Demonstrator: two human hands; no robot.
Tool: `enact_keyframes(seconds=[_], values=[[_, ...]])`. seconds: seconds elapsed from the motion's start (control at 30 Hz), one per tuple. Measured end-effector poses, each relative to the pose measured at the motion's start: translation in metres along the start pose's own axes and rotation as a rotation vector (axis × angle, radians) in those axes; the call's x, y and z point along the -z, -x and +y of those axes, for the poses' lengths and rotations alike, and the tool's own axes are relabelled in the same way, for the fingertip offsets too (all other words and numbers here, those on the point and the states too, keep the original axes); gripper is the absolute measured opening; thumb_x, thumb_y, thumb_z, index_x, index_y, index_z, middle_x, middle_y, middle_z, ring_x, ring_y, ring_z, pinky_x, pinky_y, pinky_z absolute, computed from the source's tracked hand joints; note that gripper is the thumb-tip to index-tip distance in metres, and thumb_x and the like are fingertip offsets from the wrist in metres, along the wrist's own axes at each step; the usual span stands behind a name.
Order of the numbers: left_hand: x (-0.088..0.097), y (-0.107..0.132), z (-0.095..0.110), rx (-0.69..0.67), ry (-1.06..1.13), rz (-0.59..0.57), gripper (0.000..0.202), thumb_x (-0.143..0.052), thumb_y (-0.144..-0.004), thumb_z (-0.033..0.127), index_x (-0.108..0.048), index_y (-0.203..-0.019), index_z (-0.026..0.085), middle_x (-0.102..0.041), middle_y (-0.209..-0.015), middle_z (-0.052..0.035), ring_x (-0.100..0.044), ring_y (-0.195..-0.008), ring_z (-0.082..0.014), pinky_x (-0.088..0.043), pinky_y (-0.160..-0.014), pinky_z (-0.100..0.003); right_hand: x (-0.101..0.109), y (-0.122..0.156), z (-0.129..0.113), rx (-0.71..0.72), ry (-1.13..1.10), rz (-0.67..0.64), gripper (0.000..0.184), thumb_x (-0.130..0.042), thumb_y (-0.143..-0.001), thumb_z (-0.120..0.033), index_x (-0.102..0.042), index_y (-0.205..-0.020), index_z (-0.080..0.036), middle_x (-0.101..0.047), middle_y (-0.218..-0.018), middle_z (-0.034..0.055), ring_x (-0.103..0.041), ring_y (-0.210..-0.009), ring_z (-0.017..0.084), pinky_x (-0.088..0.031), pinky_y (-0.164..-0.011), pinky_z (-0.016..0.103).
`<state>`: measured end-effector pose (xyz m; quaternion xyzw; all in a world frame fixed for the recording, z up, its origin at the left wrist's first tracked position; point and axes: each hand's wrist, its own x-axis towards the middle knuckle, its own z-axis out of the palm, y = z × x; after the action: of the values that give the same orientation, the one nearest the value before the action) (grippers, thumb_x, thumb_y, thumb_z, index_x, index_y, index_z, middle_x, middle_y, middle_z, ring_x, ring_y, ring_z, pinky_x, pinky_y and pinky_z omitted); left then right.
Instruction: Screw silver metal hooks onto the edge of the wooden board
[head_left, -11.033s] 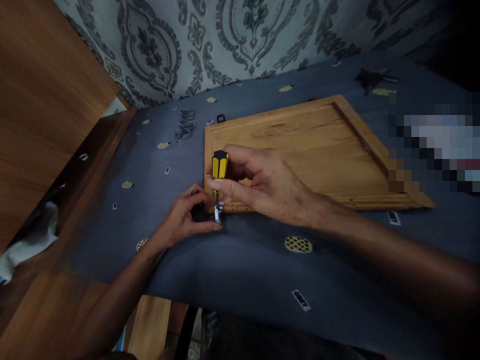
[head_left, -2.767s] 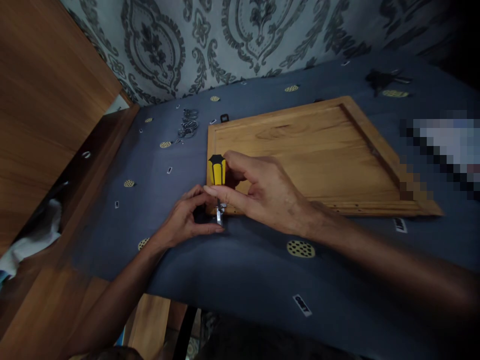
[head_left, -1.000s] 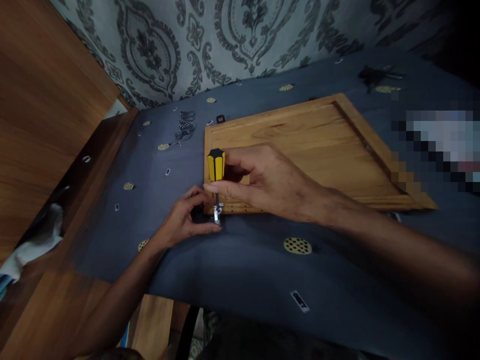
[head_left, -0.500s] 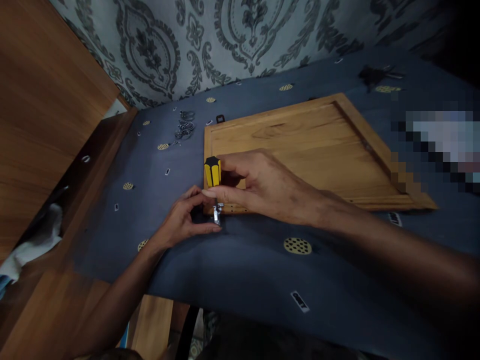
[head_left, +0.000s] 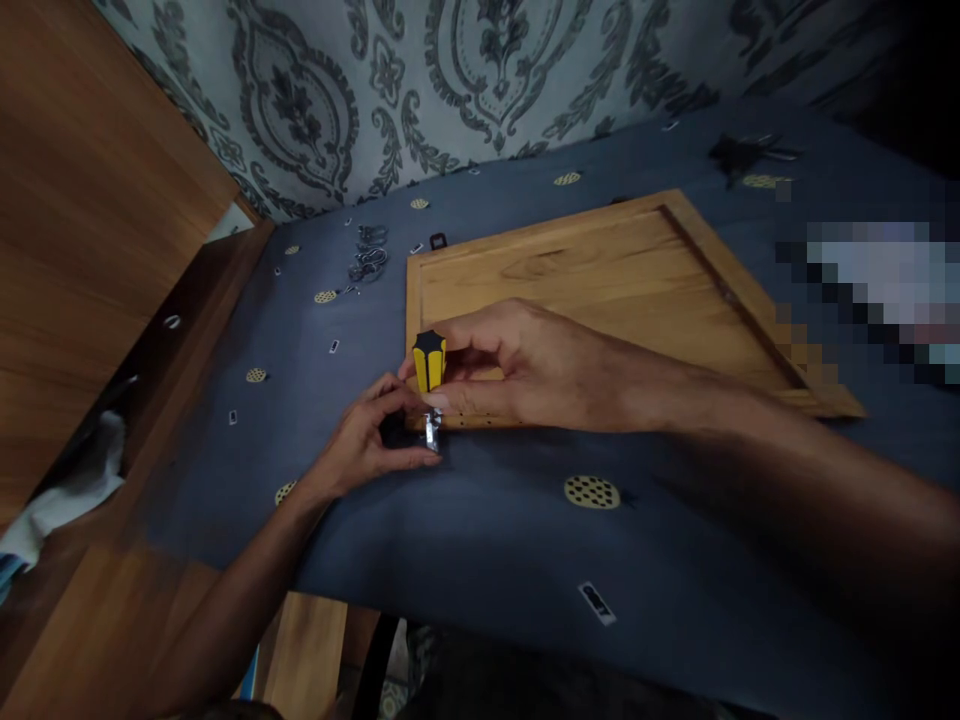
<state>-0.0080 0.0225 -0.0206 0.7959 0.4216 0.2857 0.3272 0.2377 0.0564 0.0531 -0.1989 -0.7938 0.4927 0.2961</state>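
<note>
A screwdriver (head_left: 430,362) with a yellow and black handle stands almost upright in my right hand (head_left: 525,355), its handle gripped between thumb and fingers. Below it, a small shiny metal hinge (head_left: 432,432) sits at the near left corner of a framed wooden panel (head_left: 585,290). My left hand (head_left: 371,430) pinches around the hinge, thumb at its near end and fingers at the panel's corner. The screwdriver's tip is hidden by my right thumb and the hinge. Small dark holes show along the panel's near edge beside the hinge.
Several metal pieces (head_left: 367,262) lie on the dark blue cloth (head_left: 465,560) beyond my left hand. A small dark bracket (head_left: 438,241) rests by the panel's far left corner. At the far right is a dark tangled object (head_left: 739,155). A wooden cabinet (head_left: 97,180) rises at left.
The screwdriver handle and my right hand have come down closer to the hinge, and less of the shaft shows. My left hand stays in place around the hinge.
</note>
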Motion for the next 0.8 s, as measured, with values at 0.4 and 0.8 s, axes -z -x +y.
enact_keyframes(seconds=[0.4, 0.8], values=[[0.001, 0.0, 0.003, 0.058, -0.002, -0.028, 0.049, -0.087, -0.074, 0.058, -0.075, -0.104, 0.022, -0.065, -0.103, -0.0061, -0.061, -0.1, -0.0248, -0.052, -0.092, -0.038, -0.008, -0.002, -0.006, -0.059, 0.143, 0.125, 0.016, -0.072, -0.091, -0.022, -0.06, -0.08, -0.021, -0.067, -0.073, -0.0017, -0.061, -0.066, 0.015, -0.048, -0.056, 0.026], [0.001, 0.0, 0.003, 0.039, -0.024, -0.019, 0.05, -0.086, -0.075, 0.058, -0.072, -0.103, 0.019, -0.064, -0.103, -0.0053, -0.061, -0.098, -0.023, -0.051, -0.089, -0.034, -0.01, -0.002, -0.007, -0.023, 0.212, 0.269, 0.017, -0.071, -0.093, -0.026, -0.06, -0.081, -0.021, -0.065, -0.074, -0.0019, -0.061, -0.069, 0.015, -0.047, -0.059, 0.028]])
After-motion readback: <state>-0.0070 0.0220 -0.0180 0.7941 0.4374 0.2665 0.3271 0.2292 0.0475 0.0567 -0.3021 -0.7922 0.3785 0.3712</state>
